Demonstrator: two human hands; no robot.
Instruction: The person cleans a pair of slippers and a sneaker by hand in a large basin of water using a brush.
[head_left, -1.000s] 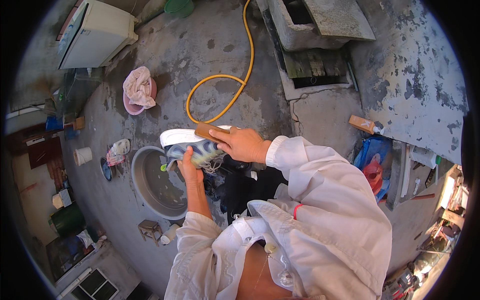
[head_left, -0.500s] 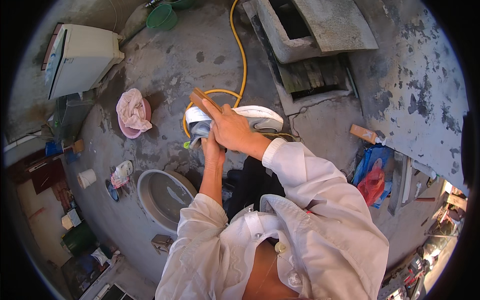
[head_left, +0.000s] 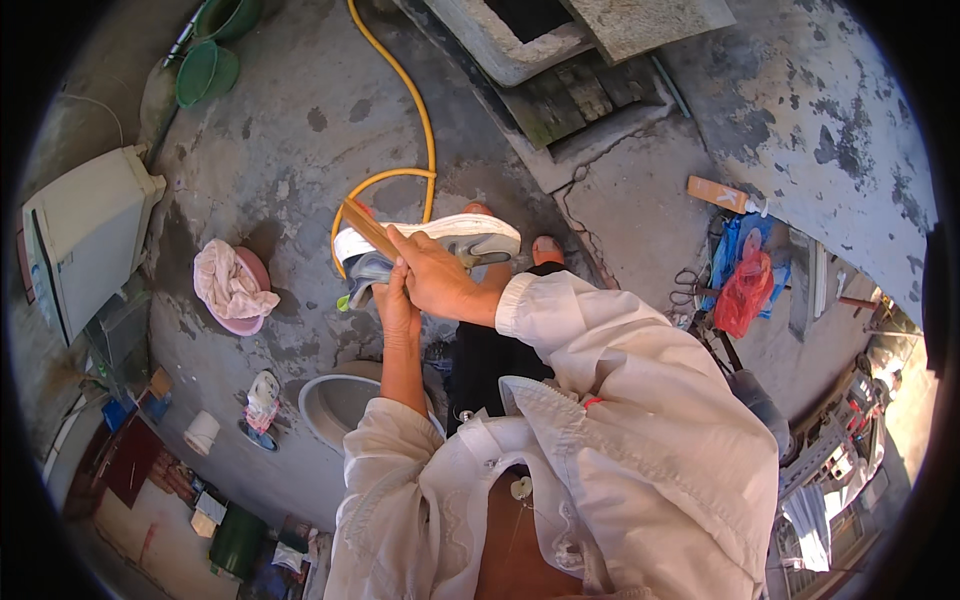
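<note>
A sneaker (head_left: 478,240) with a white sole and grey upper lies sideways in front of me, sole facing up and away. My left hand (head_left: 396,310) is closed around its near side, with most of the fingers hidden behind my other hand. My right hand (head_left: 438,275) grips a wooden brush (head_left: 370,230), index finger stretched along its back. The brush is slanted over the white sole at the shoe's left end; its bristles are hidden. Beneath the shoe, a yellow hose (head_left: 428,150) loops on the concrete floor.
On the left sits a pink basin (head_left: 256,268) with a pale cloth (head_left: 228,285). A large grey basin (head_left: 322,405) is beside my left forearm. Green buckets (head_left: 207,75) stand far left. At right lie scissors (head_left: 686,290), a red bag (head_left: 745,295) and an orange box (head_left: 716,193).
My view has shifted, so the surroundings sit differently. Both hands keep their hold; the brush has slid a little along the sole toward its middle.
</note>
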